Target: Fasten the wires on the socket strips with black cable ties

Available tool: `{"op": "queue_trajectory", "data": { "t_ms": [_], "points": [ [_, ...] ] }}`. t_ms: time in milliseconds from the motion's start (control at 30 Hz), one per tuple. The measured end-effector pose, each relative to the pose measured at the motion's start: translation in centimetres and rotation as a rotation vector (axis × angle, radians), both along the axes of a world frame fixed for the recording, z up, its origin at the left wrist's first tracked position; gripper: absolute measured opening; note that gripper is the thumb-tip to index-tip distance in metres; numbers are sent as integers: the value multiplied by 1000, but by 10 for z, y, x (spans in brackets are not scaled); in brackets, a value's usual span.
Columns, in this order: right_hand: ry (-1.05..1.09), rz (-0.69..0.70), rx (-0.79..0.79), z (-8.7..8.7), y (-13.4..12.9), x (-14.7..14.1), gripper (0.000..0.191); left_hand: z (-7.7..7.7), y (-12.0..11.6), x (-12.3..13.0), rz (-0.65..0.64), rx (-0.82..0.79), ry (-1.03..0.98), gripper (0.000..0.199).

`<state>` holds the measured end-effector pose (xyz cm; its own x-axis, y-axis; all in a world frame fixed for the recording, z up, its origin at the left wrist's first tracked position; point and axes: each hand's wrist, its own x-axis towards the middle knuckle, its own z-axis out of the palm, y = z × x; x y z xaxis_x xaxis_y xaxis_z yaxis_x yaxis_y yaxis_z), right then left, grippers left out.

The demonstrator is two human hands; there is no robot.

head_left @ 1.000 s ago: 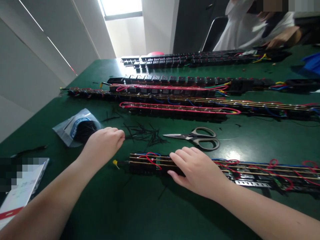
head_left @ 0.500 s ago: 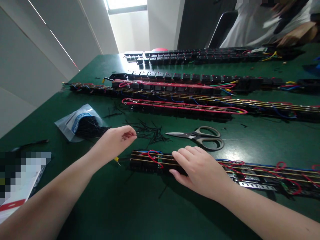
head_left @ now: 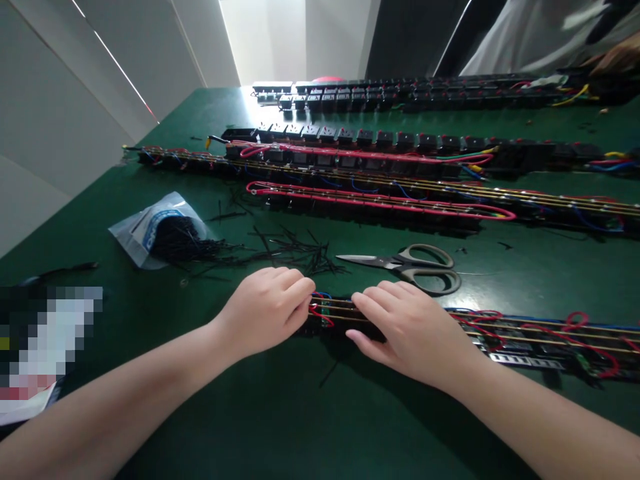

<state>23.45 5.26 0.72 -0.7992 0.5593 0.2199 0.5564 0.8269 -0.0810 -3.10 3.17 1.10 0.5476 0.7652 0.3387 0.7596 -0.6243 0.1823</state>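
Across the near part of the green table lies a long black power strip (head_left: 520, 335), its open side up, showing brass bars and red and blue wires. My right hand (head_left: 400, 323) grips it, fingers over the far edge and thumb along the near side. At the strip's left end my left hand (head_left: 270, 310) is closed in a pinch just left of a small green circuit board (head_left: 325, 312). Whatever its fingertips hold is hidden. Scissors (head_left: 400, 263) with grey handles lie behind my right hand. Loose thin black strips (head_left: 300, 250) are scattered behind my left hand.
A clear plastic bag (head_left: 145, 230) spills more black strips at the left. Several wired power strips (head_left: 380, 200) lie in rows farther back. A blurred printed packet (head_left: 50, 347) is at the left edge. Another person's hand (head_left: 620, 57) shows at the far right.
My left hand has moved right, from above the loose black strips onto the left end of the power strip. My right hand keeps its grip. The view has tilted slightly downward.
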Motion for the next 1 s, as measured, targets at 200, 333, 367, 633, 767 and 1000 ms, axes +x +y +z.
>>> {"op": "queue_trajectory", "data": {
  "t_ms": [200, 333, 367, 633, 767, 1000],
  "points": [
    [17, 16, -17, 3, 4, 2, 27, 1, -1, 3, 4, 6, -131, 18],
    [44, 15, -39, 13, 3, -3, 26, -1, -4, 8, 33, -30, -260, 15],
    [79, 4, -70, 15, 2, -6, 26, -2, -4, 9, 40, -47, -278, 14],
    [482, -62, -508, 22, 7, -42, 7, 0, -5, 7, -5, -93, -333, 11],
    [508, -97, -623, 20, 15, -41, 4, 1, -1, 7, -23, -106, -330, 12],
    [646, -122, -692, 17, 17, -28, 4, 12, -10, 0, -17, -157, -305, 13]
  ]
}}
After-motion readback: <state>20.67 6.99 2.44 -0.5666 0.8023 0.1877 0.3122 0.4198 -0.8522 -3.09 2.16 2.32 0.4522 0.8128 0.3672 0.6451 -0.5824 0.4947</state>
